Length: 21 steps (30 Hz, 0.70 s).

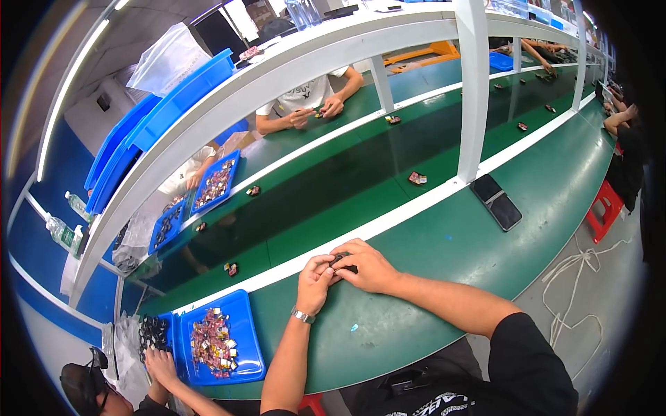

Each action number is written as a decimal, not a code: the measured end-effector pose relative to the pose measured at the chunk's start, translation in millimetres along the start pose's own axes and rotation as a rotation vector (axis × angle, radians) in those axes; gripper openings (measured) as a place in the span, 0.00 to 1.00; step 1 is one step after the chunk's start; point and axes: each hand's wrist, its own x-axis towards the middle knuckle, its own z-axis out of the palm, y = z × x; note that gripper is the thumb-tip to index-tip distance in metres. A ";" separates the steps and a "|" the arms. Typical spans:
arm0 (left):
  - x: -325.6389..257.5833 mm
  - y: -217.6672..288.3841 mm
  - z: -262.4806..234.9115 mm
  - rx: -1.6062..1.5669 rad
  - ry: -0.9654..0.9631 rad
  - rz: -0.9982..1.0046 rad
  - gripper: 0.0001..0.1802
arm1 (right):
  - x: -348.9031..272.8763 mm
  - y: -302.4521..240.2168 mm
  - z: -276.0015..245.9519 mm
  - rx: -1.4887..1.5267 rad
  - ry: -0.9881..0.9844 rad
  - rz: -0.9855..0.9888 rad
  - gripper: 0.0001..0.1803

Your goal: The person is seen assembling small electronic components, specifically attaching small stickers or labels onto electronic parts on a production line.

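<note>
Near the white rail, over the green worktable (416,277), my two hands meet around a small black part (340,259). My left hand (316,283), with a metal watch at the wrist, grips it between thumb and fingers. From the other side my right hand (369,269) pinches the same part. Fingers cover most of it, so its exact kind cannot be made out. To the left of my left forearm lies a blue tray (255,347) heaped with small pink, yellow and white components (214,343).
A green conveyor belt (333,201) with scattered small components runs beyond the white rail (291,267). A phone (496,201) lies at right, near a white post (472,97). At lower left a co-worker's hands (161,366) reach by black parts (152,331). Another person works across the belt.
</note>
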 end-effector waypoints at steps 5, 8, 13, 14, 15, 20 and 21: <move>-1.0 1.0 -1.3 0.019 0.011 -0.027 0.14 | -1.3 6.3 4.5 0.149 -0.042 0.152 0.09; -0.6 0.0 -0.6 0.007 0.021 -0.026 0.14 | -1.3 7.5 3.4 0.180 -0.063 0.182 0.09; -1.8 -1.2 -2.0 0.039 0.036 -0.012 0.14 | -1.7 0.1 1.7 0.096 -0.040 0.074 0.09; -2.2 -1.1 -2.6 0.042 0.039 -0.013 0.14 | -1.1 -1.6 1.3 0.072 -0.035 0.068 0.08; -1.8 -1.3 -2.7 0.039 0.034 -0.010 0.14 | -0.6 -2.6 0.3 0.045 -0.028 0.062 0.08; -1.3 -1.6 -2.9 0.028 0.014 -0.011 0.14 | -1.2 2.6 0.5 0.069 -0.015 0.060 0.07; -1.4 -1.8 -3.0 0.026 0.016 -0.015 0.14 | -1.3 3.6 0.6 0.083 -0.012 0.065 0.07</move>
